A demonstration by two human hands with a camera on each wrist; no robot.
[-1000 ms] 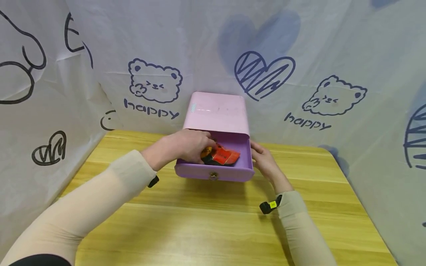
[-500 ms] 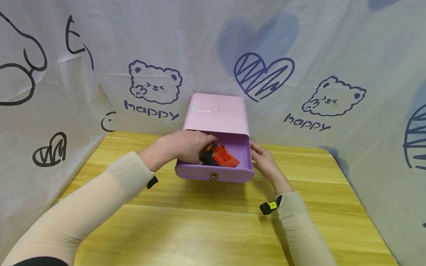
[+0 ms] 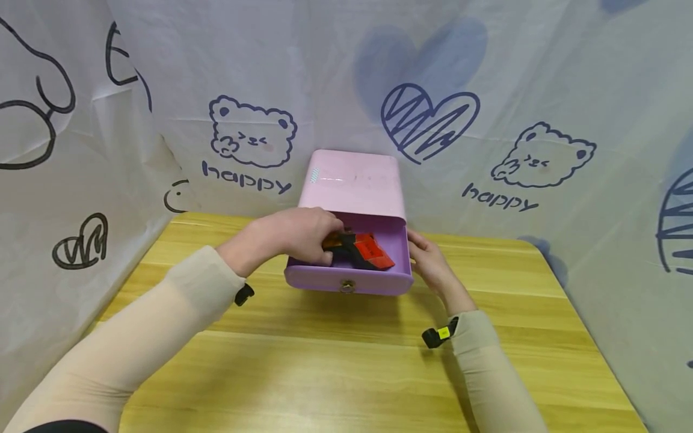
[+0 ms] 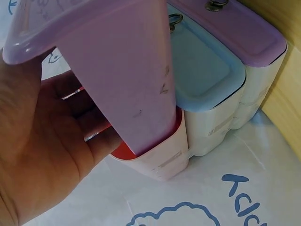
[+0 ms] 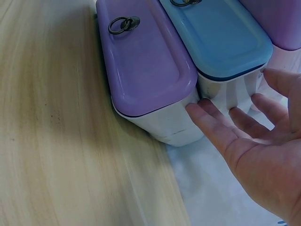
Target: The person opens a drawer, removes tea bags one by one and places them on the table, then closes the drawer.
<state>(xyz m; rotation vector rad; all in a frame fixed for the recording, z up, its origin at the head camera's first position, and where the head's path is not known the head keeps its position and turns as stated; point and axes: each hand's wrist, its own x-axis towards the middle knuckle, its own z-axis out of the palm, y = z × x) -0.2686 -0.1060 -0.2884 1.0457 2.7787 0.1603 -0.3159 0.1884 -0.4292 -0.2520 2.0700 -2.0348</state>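
A pink cabinet (image 3: 354, 183) of stacked drawers stands at the back of the table, its top purple drawer (image 3: 397, 246) pulled out. My left hand (image 3: 303, 231) reaches over that drawer's left wall, with finger and thumb on a packet (image 3: 370, 249) with red, black and yellow parts. Part of the packet is hidden by the hand. In the left wrist view, the other fingers (image 4: 89, 113) lie outside the drawer wall. My right hand (image 3: 430, 258) rests along the cabinet's right side. Its extended fingertips touch the pale side below the blue drawer (image 5: 225, 42) in the right wrist view.
Below the pulled-out drawer are a blue drawer and a lower purple drawer (image 5: 146, 66), both pushed in, with ring pulls. The wooden table (image 3: 346, 373) extends in front of the cabinet. A white cloth with drawings (image 3: 249, 54) hangs behind it and at both sides.
The packet has turned and shifted inside the drawer, showing more of its black part. My left hand has drawn slightly to the left. My right hand and the cabinet have stayed in place.
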